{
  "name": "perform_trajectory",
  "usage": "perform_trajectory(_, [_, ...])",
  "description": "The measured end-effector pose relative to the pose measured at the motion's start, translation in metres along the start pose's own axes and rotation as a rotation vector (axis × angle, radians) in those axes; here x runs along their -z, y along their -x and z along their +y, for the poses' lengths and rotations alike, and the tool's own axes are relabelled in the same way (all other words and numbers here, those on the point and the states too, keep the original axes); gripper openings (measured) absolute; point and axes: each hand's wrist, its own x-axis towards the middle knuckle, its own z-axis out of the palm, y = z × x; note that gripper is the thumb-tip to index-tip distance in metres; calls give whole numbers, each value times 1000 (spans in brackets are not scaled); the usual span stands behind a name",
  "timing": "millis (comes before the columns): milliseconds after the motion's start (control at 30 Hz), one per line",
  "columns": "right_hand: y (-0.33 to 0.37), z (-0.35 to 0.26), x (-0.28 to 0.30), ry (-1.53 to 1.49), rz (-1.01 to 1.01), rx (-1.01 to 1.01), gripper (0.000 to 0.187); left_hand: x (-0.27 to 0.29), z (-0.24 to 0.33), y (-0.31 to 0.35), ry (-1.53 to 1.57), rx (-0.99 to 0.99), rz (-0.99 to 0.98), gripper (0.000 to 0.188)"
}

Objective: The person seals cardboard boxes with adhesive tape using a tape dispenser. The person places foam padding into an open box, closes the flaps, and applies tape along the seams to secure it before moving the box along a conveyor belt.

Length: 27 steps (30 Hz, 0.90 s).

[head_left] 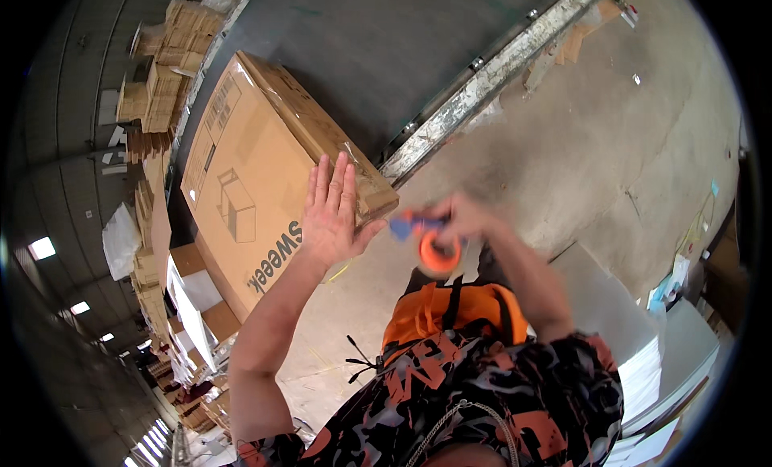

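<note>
A large brown cardboard box (233, 186) rests on the dark conveyor belt (378, 49), with dark print and a line drawing on its broad face. Clear tape runs along its narrow side. My left hand (330, 214) lies flat at the box's near right edge, fingers stretched out and holding nothing. To the right of the box corner, my right hand (466, 219) grips a tape dispenser (438, 251) with a blue handle and an orange roll hub. Motion blurs that hand and the dispenser.
A scuffed metal rail (490, 77) borders the belt on the right, beside bare concrete floor (627, 161). Stacked cardboard (173, 45) stands along the far left. At the lower right are grey-white sheets or panels (619, 314). An orange bag (450, 306) hangs at my waist.
</note>
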Motion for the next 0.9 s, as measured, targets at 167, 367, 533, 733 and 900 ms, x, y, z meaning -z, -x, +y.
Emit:
perform_trajectory(167, [-7, -21, -100, 766, 369, 59, 50, 7, 6, -13, 28, -59, 14, 100])
perform_trajectory(367, [36, -16, -92, 880, 174, 29, 53, 22, 6, -29, 222, -34, 33, 96])
perform_trajectory(533, [93, 12, -91, 871, 477, -169, 57, 22, 25, -107, 105, 74, -951, 65])
perform_trajectory(733, [133, -12, -93, 275, 818, 40, 75, 3, -69, -165, -390, 343, -1022, 53])
perform_trajectory(900, [115, -16, -89, -412, 760, 125, 88, 9, -66, -139, -153, 34, -559, 55])
